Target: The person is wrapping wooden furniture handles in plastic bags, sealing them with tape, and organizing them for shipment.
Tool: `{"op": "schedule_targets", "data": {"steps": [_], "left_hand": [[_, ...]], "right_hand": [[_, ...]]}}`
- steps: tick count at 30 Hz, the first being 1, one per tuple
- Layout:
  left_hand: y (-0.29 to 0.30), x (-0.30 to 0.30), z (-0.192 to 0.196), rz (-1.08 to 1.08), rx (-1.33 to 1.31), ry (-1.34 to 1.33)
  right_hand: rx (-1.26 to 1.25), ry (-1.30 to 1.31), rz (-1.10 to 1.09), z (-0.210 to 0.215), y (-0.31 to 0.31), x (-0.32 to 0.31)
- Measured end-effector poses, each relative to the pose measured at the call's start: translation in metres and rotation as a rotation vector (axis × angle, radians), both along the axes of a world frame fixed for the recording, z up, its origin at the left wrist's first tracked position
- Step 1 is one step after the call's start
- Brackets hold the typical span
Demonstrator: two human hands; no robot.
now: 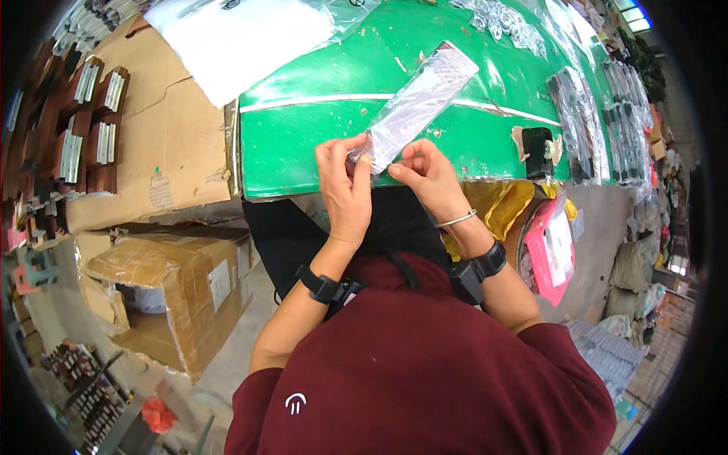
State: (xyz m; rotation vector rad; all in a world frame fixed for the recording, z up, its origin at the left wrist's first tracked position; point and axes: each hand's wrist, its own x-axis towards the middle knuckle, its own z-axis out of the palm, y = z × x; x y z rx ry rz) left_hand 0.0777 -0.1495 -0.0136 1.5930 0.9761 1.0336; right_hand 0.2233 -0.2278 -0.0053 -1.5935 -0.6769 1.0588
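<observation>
A long, narrow item in a clear plastic sleeve (419,102) lies aslant over the green tabletop, its far end up and to the right. What sits inside looks pale and flat, with a dark end; its kind is hard to make out through the shiny film. My left hand (346,188) grips the near end, thumb on top and fingers along the side. At the near right corner of the same sleeve, my right hand (434,182) has thumb and forefinger pinched at the plastic edge, the other fingers curled.
The green table (303,163) ends just before my body. White plastic sheeting (243,38) lies far left by cardboard (152,129). A tape roll in a black holder (539,152) stands right, beside stacked wrapped packages (574,114). Metal rings (504,23) lie far back. Below sits an opened carton (174,288).
</observation>
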Motion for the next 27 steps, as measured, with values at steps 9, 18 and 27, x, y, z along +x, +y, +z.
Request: {"op": "schedule_targets", "data": {"steps": [9, 18, 27], "left_hand": [[0.003, -0.002, -0.003, -0.039, -0.013, 0.012], [0.005, -0.008, -0.004, -0.076, -0.039, 0.062], [0.03, -0.005, 0.042, -0.128, 0.484, 0.486]], "right_hand": [[0.274, -0.285, -0.092, -0.02, 0.003, -0.012], [0.408, -0.969, 0.084, -0.024, 0.01, 0.012], [0.11, -0.964, -0.554, 0.027, -0.095, 0.107]]}}
